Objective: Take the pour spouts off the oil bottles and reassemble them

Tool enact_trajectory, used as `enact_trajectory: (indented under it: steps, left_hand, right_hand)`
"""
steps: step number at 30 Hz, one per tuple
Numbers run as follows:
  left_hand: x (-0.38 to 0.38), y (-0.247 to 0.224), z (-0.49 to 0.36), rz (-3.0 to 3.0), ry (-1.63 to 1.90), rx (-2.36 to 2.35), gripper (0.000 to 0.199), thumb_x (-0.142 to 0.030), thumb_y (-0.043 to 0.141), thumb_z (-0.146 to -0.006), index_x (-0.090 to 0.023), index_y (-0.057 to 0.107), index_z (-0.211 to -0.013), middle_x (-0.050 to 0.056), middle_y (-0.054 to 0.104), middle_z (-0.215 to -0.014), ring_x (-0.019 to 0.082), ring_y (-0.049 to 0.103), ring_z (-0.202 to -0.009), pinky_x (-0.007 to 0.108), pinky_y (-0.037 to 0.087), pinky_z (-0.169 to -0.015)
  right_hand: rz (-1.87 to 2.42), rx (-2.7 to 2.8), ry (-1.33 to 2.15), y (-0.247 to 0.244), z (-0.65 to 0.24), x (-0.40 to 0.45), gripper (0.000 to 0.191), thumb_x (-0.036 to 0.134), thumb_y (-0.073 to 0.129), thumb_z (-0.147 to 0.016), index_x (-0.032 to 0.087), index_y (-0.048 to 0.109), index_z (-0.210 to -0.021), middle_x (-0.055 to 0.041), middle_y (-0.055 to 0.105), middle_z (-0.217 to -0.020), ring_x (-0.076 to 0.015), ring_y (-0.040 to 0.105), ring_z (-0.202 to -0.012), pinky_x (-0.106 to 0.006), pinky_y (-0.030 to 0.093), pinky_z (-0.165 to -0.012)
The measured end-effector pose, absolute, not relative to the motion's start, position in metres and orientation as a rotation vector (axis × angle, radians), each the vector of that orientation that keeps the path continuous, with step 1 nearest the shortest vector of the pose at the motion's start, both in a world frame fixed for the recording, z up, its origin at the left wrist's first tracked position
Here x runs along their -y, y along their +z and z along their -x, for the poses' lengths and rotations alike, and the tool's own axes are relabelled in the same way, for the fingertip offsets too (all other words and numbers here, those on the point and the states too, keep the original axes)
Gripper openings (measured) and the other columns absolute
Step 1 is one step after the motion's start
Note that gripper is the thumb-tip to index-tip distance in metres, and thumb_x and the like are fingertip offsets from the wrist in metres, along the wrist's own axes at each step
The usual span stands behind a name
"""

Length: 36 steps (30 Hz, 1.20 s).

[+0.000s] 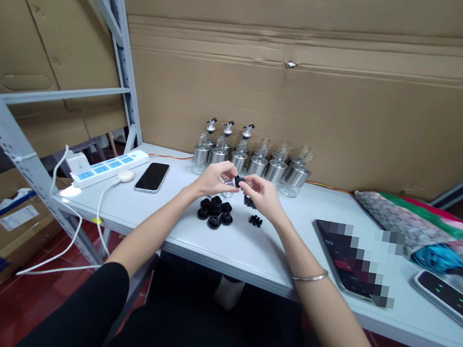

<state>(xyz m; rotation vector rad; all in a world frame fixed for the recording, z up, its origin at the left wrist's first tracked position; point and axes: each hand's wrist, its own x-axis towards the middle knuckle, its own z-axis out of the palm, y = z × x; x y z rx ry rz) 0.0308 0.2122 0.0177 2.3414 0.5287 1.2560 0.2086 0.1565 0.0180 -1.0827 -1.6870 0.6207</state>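
Note:
My left hand (215, 179) and my right hand (262, 195) meet above the middle of the table. Between their fingertips is a small black part (238, 181), pinched from both sides; its exact shape is too small to make out. Something clear or silvery (227, 188) shows just under my left fingers, and I cannot tell whether it is held. In front of my left hand lies a cluster of round black stoppers (213, 221). Small black pieces (255, 221) lie below my right hand, with more partly hidden by its fingers.
Glass bottles with metal sleeves (276, 171) stand in rows behind my hands; three carry pourer spouts (247, 131). A phone (152, 177) and a power strip (110, 168) lie left. At right are a tablet-like device (344, 257), a white-edged device (454, 302) and plastic-wrapped fabric (409, 224).

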Motion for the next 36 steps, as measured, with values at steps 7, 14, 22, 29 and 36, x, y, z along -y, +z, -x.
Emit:
enact_trajectory:
  steps: [7,14,22,29,36]
  left_hand:
    - [-0.209,0.016,-0.034,-2.423,1.341,-0.511,0.02,-0.021,0.069,-0.07,-0.015,0.056,-0.085,0.006,0.059,-0.095,0.016,0.057,-0.087,0.028,0.048,-0.078]
    - [-0.211,0.017,-0.034,-2.443,1.255,-0.494,0.02,-0.021,0.071,-0.065,-0.016,0.058,-0.078,0.003,0.059,-0.086,0.015,0.057,-0.08,0.027,0.049,-0.071]
    - [-0.219,0.023,-0.019,-2.218,1.215,-0.616,0.034,-0.027,0.079,-0.059,-0.013,0.058,-0.081,0.004,0.064,-0.086,0.013,0.063,-0.076,0.026,0.052,-0.073]
    - [-0.252,0.015,0.02,-2.09,1.304,-0.931,0.032,-0.033,0.068,-0.071,-0.014,0.06,-0.095,0.007,0.066,-0.095,0.016,0.064,-0.084,0.029,0.051,-0.078]
    - [-0.253,-0.012,0.002,-2.256,1.008,-1.073,0.054,-0.039,0.066,-0.076,-0.017,0.054,-0.123,0.012,0.059,-0.121,0.026,0.052,-0.116,0.041,0.037,-0.103]
  right_hand:
    - [1.044,1.674,0.7,0.016,-0.209,-0.16,0.034,0.051,0.061,-0.072,0.018,0.057,-0.083,-0.0013,0.061,-0.066,-0.0156,0.057,-0.06,-0.029,0.047,-0.057]
    - [1.013,1.706,0.706,0.013,-0.211,-0.164,0.034,0.051,0.064,-0.069,0.019,0.056,-0.077,-0.0003,0.06,-0.063,-0.0136,0.054,-0.053,-0.029,0.047,-0.054]
    - [0.965,1.693,0.491,0.019,-0.206,-0.16,0.017,0.033,0.065,-0.071,0.021,0.061,-0.081,-0.0045,0.064,-0.082,-0.02,0.059,-0.078,-0.036,0.051,-0.073]
    - [0.986,1.461,0.335,0.02,-0.237,-0.169,0.022,0.035,0.062,-0.074,0.02,0.058,-0.09,-0.0085,0.06,-0.1,-0.022,0.058,-0.092,-0.039,0.05,-0.082]
    - [1.092,1.548,0.382,0.012,-0.237,-0.176,0.025,0.032,0.059,-0.074,0.018,0.064,-0.094,-0.0095,0.065,-0.102,-0.0214,0.06,-0.089,-0.038,0.051,-0.079]
